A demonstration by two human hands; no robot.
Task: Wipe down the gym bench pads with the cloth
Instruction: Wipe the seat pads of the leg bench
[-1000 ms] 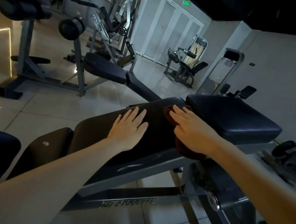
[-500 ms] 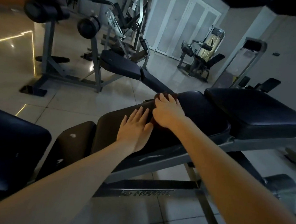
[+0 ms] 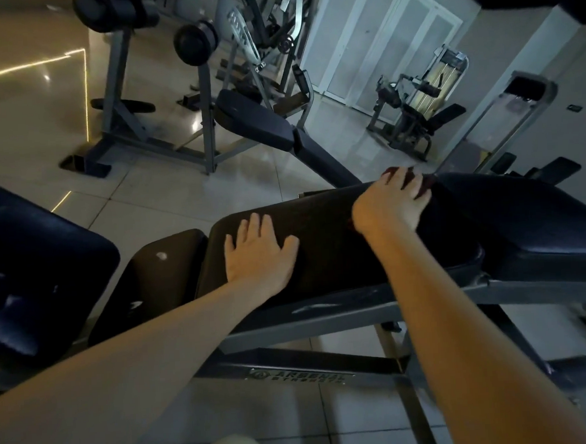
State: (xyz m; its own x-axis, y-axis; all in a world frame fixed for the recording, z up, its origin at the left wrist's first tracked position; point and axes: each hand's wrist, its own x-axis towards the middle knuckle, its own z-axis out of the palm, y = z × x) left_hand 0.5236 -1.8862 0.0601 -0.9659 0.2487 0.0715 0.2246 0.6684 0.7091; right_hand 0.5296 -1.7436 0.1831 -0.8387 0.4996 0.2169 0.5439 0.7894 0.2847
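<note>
A black gym bench runs across the view with a long middle pad (image 3: pixel 338 250), a small brown pad (image 3: pixel 157 274) at its left end and a wider dark pad (image 3: pixel 538 220) on the right. My left hand (image 3: pixel 257 255) lies flat on the middle pad, fingers straight. My right hand (image 3: pixel 391 203) presses a dark red cloth (image 3: pixel 426 183) onto the far right end of the middle pad, by the gap to the right pad. Most of the cloth is hidden under the hand.
The bench's grey steel frame (image 3: pixel 294 372) stands on a tiled floor. Another dark padded seat (image 3: pixel 30 272) sits close at the left. Behind are a second bench (image 3: pixel 265 127), a weight machine (image 3: pixel 160 92), another machine (image 3: pixel 418 107) and white doors (image 3: pixel 376 38).
My right hand has slid the cloth to the right along the middle pad, away from my left hand. The left hand stays flat on the pad. The view has shifted left.
</note>
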